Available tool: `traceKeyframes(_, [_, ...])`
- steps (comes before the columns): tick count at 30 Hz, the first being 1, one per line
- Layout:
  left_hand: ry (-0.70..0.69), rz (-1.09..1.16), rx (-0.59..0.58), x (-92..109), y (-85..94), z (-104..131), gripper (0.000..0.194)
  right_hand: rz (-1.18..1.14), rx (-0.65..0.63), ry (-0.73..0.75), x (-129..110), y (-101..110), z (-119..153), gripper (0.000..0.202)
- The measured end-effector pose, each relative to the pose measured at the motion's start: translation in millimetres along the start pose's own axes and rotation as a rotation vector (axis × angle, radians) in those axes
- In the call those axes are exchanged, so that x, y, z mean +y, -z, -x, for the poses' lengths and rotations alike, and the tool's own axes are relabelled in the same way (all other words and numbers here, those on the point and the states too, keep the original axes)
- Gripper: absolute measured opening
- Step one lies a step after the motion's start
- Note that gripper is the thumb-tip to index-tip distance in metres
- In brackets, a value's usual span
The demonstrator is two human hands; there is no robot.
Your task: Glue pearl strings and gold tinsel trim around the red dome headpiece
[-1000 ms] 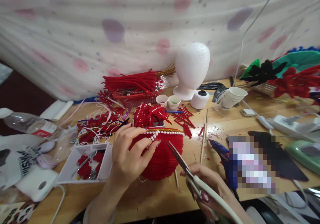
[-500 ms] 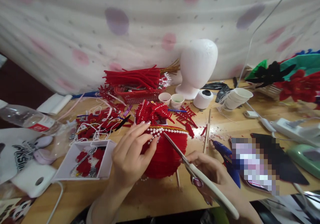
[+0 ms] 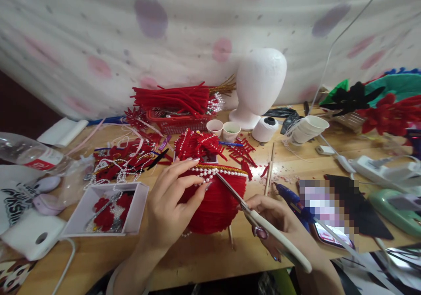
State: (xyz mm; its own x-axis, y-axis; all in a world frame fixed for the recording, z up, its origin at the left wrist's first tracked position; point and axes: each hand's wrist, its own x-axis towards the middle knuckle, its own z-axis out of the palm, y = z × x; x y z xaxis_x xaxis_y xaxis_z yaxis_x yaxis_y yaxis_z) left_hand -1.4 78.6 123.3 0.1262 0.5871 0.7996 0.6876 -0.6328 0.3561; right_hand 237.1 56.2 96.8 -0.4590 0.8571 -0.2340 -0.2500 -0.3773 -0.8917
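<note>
Foam head (image 3: 261, 82): white, upright on the wooden table (image 3: 184, 264), near the dotted curtain (image 3: 194, 23).
Red pleated piece (image 3: 210, 214): in front of the foam head and somewhat to its left, on the wearer's side, with a gold band and white pearls (image 3: 230, 171) along its upper edge.
Left hand (image 3: 171, 207): grasping the red pleated piece at its upper left edge, thumb beside the pearls — whether it pinches any beads too, I cannot tell.
Right hand (image 3: 272, 220): clasped on the scissors (image 3: 279, 240), directly in front of the foam head.
Blades: slanting up and leftward, tips at the pearl row; contact with a bead cannot be made out.
Thread cone (image 3: 264, 131): just in front of the foam head's base.
Paper cups (image 3: 232, 133): two, side by side, to the front left of the foam head.
Basket (image 3: 180, 126): red, left of the foam head, with red fuzzy stems (image 3: 174, 99) heaped on top.
White box (image 3: 135, 216): front left of the foam head, well apart — red pieces and beads inside.
Glue gun (image 3: 292, 203): blue, front right of the foam head, beside the phone (image 3: 335, 235).
</note>
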Motion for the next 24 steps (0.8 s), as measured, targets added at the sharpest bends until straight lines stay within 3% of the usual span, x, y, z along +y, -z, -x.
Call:
traceKeyframes(10, [-0.001, 0.014, -0.008, -2, -1.3, 1, 0.016, -0.049, 0.020, -0.013, 8, 4, 0, 0.044])
traceKeyframes(15, [0.008, 0.019, -0.011, -3, -2.1, 2, 0.017, 0.004, 0.014, 0.006, 16, 7, 0, 0.033])
traceKeyframes(24, [0.044, 0.030, -0.041, -4, -3.1, 4, 0.013, -0.009, 0.072, 0.187, 30, 5, 8, 0.038])
